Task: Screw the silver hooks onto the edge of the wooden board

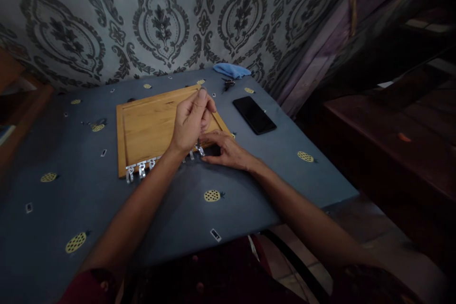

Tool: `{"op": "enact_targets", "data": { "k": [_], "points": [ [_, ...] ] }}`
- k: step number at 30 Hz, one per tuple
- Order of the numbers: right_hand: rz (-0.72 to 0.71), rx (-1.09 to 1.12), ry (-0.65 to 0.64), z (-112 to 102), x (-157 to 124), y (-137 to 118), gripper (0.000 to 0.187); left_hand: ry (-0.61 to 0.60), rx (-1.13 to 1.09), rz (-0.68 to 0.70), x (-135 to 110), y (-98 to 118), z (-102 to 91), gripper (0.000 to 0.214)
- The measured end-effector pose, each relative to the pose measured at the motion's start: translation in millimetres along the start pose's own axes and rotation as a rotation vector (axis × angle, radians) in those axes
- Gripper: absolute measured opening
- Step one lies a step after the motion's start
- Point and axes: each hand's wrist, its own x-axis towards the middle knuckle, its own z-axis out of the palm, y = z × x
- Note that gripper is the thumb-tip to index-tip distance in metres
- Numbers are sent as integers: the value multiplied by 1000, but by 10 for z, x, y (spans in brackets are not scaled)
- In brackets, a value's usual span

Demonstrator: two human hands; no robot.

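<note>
A wooden board with a raised frame lies flat on the table. Along its near edge runs a metal hook rail with several silver hooks; my left forearm hides its middle. My left hand is a fist above the board's right part, thumb on top. A thin dark shaft like a screwdriver's shows beneath it, pointing down at the rail; the handle is hidden in the fist. My right hand has thumb and fingers around the rail's right end, by the last hook.
A black phone lies right of the board. Behind it are a small dark object, perhaps keys, and a blue cloth near the patterned wall. The table has a blue pineapple-print cover. A wooden shelf stands at left.
</note>
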Motion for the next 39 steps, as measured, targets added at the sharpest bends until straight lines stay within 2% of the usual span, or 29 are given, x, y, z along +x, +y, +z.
{"op": "enact_targets", "data": {
  "k": [11,16,19,22,27,30,36,38,39],
  "points": [
    [-2,18,12,3,8,-9,51,-26,33,-13,-18,-2,-15,58],
    [23,13,3,-18,5,-38,49,-87,165,9,4,1,-63,44],
    [25,-9,-4,-26,7,-60,48,-10,253,28,26,5,-64,29],
    [20,-17,-6,-23,13,-69,49,98,195,-48,25,-8,-35,21],
    [21,-7,-15,-19,17,-59,48,143,80,-75,0,-66,21,36],
    [30,-4,-7,-19,18,-54,48,43,44,-67,23,-67,12,48],
    [39,0,-3,-15,23,-53,48,-358,-60,-227,132,66,-109,48],
    [37,-6,0,-12,24,-50,48,-396,-59,-256,143,79,-130,49],
    [34,-9,2,-11,24,-49,48,-373,-45,-254,139,69,-130,49]
  ]
}}
